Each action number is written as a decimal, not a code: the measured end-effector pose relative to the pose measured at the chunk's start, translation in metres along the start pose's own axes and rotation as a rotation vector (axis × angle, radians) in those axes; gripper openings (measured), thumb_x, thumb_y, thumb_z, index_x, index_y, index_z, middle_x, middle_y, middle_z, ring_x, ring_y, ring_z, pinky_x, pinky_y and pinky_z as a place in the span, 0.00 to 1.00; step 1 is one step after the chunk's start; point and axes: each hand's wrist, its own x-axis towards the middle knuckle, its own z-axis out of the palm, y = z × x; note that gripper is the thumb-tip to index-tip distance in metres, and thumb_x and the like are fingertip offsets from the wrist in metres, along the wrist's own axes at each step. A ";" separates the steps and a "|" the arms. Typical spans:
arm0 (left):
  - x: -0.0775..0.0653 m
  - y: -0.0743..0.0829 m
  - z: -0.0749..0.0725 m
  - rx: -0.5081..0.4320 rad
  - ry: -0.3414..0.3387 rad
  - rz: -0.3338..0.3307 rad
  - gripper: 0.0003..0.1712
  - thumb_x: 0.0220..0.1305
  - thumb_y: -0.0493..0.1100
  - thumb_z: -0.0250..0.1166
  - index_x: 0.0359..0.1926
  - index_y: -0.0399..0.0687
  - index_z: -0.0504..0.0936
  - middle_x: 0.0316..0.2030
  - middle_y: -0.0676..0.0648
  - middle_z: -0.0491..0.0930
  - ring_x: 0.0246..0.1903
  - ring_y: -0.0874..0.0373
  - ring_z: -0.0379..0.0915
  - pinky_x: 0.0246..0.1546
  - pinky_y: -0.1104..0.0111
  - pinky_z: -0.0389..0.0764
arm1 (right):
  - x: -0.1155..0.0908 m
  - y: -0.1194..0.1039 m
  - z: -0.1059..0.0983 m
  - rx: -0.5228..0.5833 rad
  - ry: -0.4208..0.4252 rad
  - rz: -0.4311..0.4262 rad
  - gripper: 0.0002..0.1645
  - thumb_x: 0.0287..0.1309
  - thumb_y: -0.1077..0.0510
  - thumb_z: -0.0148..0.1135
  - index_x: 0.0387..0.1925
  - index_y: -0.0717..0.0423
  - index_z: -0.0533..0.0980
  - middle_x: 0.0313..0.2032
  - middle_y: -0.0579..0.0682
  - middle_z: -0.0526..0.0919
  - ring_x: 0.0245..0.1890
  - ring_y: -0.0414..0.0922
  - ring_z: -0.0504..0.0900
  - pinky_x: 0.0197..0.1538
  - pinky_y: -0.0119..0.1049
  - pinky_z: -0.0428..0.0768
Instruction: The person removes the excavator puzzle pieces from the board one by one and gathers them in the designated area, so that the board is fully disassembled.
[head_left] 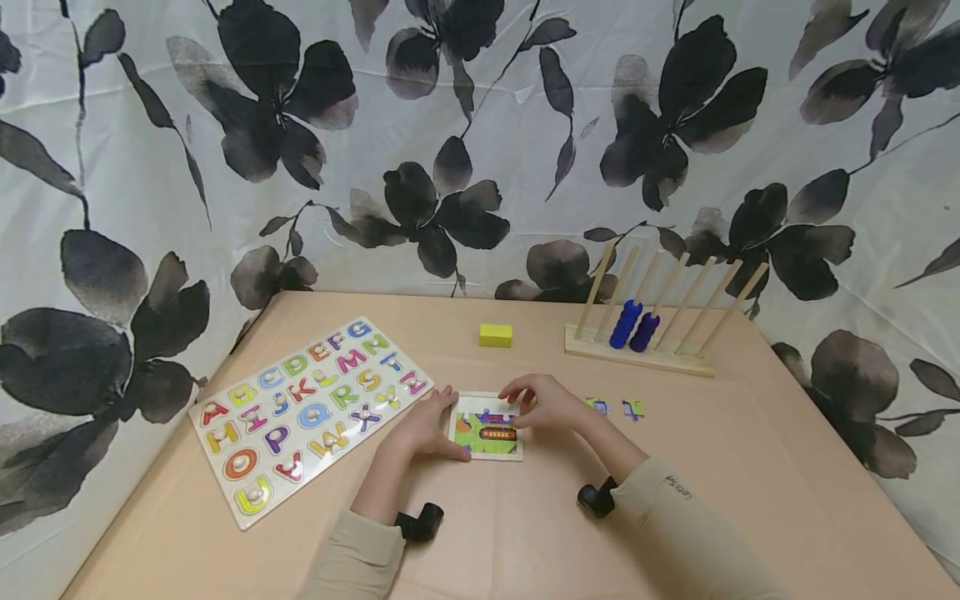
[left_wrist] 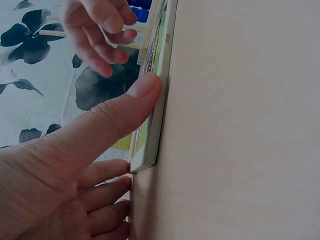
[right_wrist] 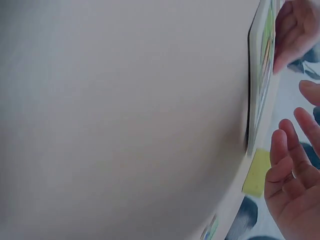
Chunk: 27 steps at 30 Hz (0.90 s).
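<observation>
A small picture puzzle (head_left: 486, 457) in a pale frame lies on the table, with a colourful vehicle on a green background. My left hand (head_left: 422, 429) holds the frame along its left side, the thumb (left_wrist: 120, 112) on the near rim and the fingers at the far left corner. Over the right side of the puzzle hovers my right hand (head_left: 553, 402), its fingers (right_wrist: 280, 150) loosely bent with nothing seen between them. Two loose puzzle pieces, a left one (head_left: 599, 405) and a right one (head_left: 633, 409), lie to the right, just beyond the right forearm.
A white alphabet board (head_left: 303, 417) with coloured letters lies at the left, close to my left hand. A yellow block (head_left: 496, 336) sits behind the puzzle. At the back right stands a wooden peg rack (head_left: 637, 354) with blue beads on two pegs. A floral cloth hangs behind the table.
</observation>
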 end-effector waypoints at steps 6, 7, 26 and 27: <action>-0.002 0.001 -0.001 0.003 -0.005 0.013 0.57 0.33 0.49 0.79 0.64 0.36 0.61 0.67 0.37 0.54 0.66 0.40 0.44 0.63 0.51 0.54 | 0.011 -0.012 0.013 0.001 -0.032 0.012 0.22 0.44 0.62 0.71 0.45 0.59 0.78 0.38 0.52 0.79 0.31 0.45 0.74 0.32 0.27 0.75; -0.002 0.001 -0.001 0.008 -0.003 0.016 0.57 0.34 0.49 0.79 0.64 0.36 0.61 0.66 0.36 0.54 0.66 0.40 0.45 0.63 0.51 0.55 | 0.012 -0.014 0.014 -0.001 -0.037 0.015 0.22 0.44 0.62 0.71 0.45 0.59 0.78 0.37 0.52 0.79 0.31 0.45 0.74 0.32 0.27 0.76; -0.001 0.000 -0.002 0.004 -0.009 0.022 0.56 0.34 0.49 0.79 0.64 0.35 0.62 0.67 0.37 0.54 0.67 0.42 0.43 0.64 0.53 0.53 | 0.029 -0.027 0.031 -0.072 -0.113 0.042 0.21 0.44 0.60 0.71 0.43 0.59 0.77 0.34 0.48 0.77 0.30 0.42 0.72 0.33 0.27 0.76; -0.002 0.000 -0.002 0.006 -0.008 0.025 0.56 0.34 0.49 0.79 0.64 0.35 0.62 0.67 0.37 0.54 0.67 0.41 0.44 0.64 0.53 0.54 | 0.029 -0.028 0.032 -0.083 -0.110 0.037 0.20 0.44 0.60 0.71 0.42 0.59 0.77 0.33 0.48 0.77 0.30 0.42 0.72 0.34 0.27 0.76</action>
